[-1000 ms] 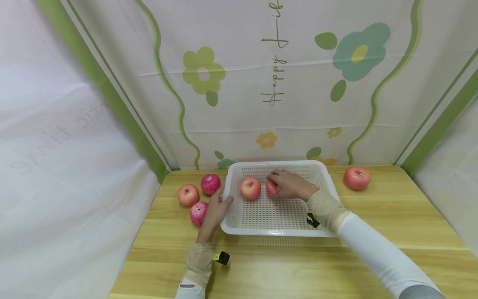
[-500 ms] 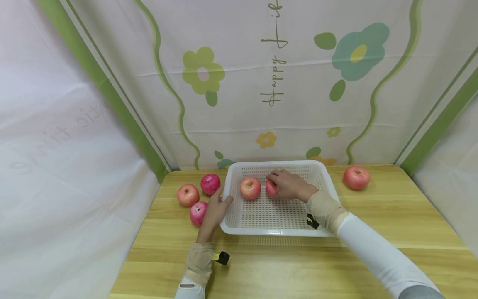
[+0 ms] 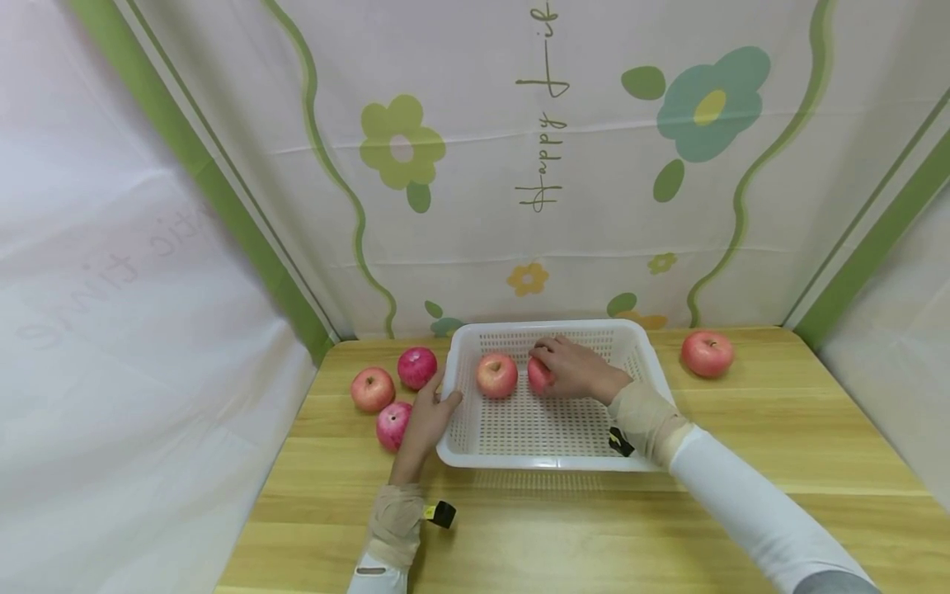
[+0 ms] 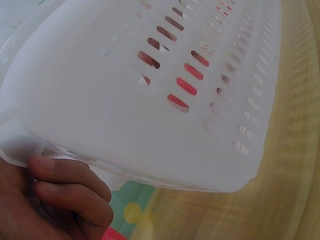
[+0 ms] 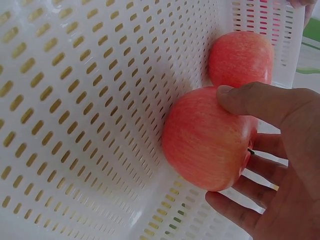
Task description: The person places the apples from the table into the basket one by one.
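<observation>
R hand is part-open, thumb & fingers curved round the held apple, inside basket approx. mid-width, twd the back. 2nd apple is in basket's L half. L hand is nearly closed, fingers bent, gripping basket's L rim. Outside basket's L side: pinkish apple, upper magenta item & lower magenta item. R of basket, apart: R-side apple.

White left sleeve, small oblong slit. Right sleeve white, grey higher up. Beige wrist wraps; small black boxes, yellow markings.
</observation>
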Available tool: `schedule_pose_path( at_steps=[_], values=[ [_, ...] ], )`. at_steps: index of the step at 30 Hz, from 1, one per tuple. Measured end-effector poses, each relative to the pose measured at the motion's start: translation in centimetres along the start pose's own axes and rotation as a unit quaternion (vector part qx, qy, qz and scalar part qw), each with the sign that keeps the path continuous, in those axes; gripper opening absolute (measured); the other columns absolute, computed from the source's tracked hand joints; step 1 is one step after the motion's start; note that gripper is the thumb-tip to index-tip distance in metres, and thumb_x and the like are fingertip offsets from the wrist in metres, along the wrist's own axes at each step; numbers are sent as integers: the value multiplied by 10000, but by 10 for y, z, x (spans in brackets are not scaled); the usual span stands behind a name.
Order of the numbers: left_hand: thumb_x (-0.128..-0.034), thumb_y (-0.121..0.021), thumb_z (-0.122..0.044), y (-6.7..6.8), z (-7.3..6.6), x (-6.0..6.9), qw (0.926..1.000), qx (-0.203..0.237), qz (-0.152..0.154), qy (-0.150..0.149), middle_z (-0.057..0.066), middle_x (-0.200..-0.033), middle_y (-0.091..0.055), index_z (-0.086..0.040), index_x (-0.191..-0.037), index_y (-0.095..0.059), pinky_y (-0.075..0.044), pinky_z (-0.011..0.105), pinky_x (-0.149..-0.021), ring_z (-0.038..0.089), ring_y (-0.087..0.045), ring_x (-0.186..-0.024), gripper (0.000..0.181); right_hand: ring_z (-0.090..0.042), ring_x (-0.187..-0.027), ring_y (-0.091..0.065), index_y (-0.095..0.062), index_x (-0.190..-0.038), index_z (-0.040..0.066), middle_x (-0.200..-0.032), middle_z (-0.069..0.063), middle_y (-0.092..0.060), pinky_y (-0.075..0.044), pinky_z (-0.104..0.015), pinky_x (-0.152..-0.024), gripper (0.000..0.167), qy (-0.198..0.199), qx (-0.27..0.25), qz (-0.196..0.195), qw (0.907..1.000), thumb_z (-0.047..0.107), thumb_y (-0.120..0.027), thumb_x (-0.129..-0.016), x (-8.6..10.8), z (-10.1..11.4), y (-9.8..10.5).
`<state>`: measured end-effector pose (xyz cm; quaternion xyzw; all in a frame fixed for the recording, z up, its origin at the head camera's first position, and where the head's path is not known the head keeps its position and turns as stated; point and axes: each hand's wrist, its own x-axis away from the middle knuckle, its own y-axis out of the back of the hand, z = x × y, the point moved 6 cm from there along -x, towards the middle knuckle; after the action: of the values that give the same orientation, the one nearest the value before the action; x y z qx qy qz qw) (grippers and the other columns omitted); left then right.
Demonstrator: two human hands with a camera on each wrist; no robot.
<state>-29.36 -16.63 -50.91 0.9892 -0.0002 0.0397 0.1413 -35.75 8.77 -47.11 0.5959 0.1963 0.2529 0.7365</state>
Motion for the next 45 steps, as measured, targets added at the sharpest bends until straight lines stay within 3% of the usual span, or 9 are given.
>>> schedule_pose_path(
  at_steps=[16, 25, 35, 45],
  values=[
    [-1052, -582, -184, -3, 1, 0, 9999, 97, 51, 29, 337, -1308, -678, -189, -1677, -359, -672, 497, -784, 474, -749, -1079, 663, -403, -1460, -484, -560, -1510, 35, -1549, -172, -537, -478, -577, -1160, 722, -18, 86, -21, 10000, 376, -807, -923, 4, 1, 2],
    [-1043, -586, -182, -1, -1, 2, 9999, 100, 28, -57, 349, -1310, -672, -169, -1676, -357, -669, 519, -790, 479, -748, -1077, 673, -392, -1417, -507, -586, -1494, 41, -1534, -170, -554, -529, -567, -1085, 704, 114, 96, -228, 9996, 379, -797, -914, 7, 2, 10],
    [-1042, -586, -180, 0, -3, 2, 9999, 84, 18, -105, 349, -1311, -673, -166, -1676, -355, -673, 490, -773, 475, -748, -1080, 675, -390, -1405, -541, -612, -1472, 62, -1514, -157, -586, -505, -556, -1134, 582, 103, 245, -478, 9985, 273, -712, -939, 17, 0, 25],
    [-1046, -585, -182, 0, -4, 2, 9999, 90, 63, -62, 351, -1323, -663, -180, -1682, -344, -673, 493, -784, 477, -743, -1093, 681, -377, -1302, -613, -647, -1425, 47, -1424, -154, -652, -562, -541, -1047, 537, 352, 500, -827, 9947, 244, -771, -941, 34, -3, 45]
  ],
)
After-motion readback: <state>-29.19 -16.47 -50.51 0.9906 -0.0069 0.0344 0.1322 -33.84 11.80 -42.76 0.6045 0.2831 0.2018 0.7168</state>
